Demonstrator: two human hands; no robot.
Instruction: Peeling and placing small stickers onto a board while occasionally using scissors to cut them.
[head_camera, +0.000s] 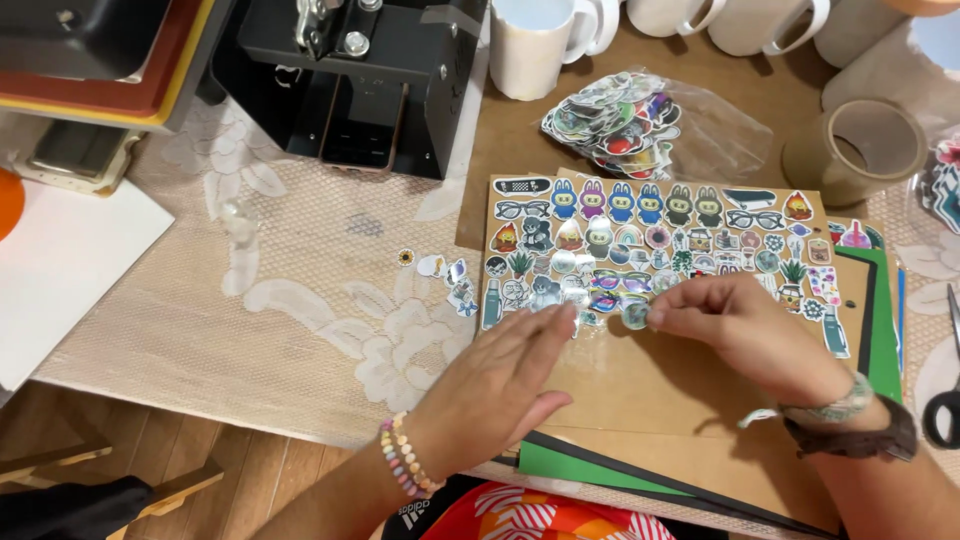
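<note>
Pinching a small round sticker (636, 314) between thumb and forefinger, the right hand (745, 335) holds it just above the lower edge of the sticker rows on the brown cardboard sheet (640, 385). The sticker sits at the fingertips' left end, toward the left hand (500, 385), which lies flat with fingers spread and straight, holding nothing and pressing the cardboard's left part. The right hand is plainly the nearer one; being round, the sticker has no long axis to speak of. Left of the cardboard a few loose stickers (445, 275) lie on the lace cloth; beyond it sit a bag of stickers (620, 125), a tape roll (855, 150) and white mugs (535, 45).
</note>
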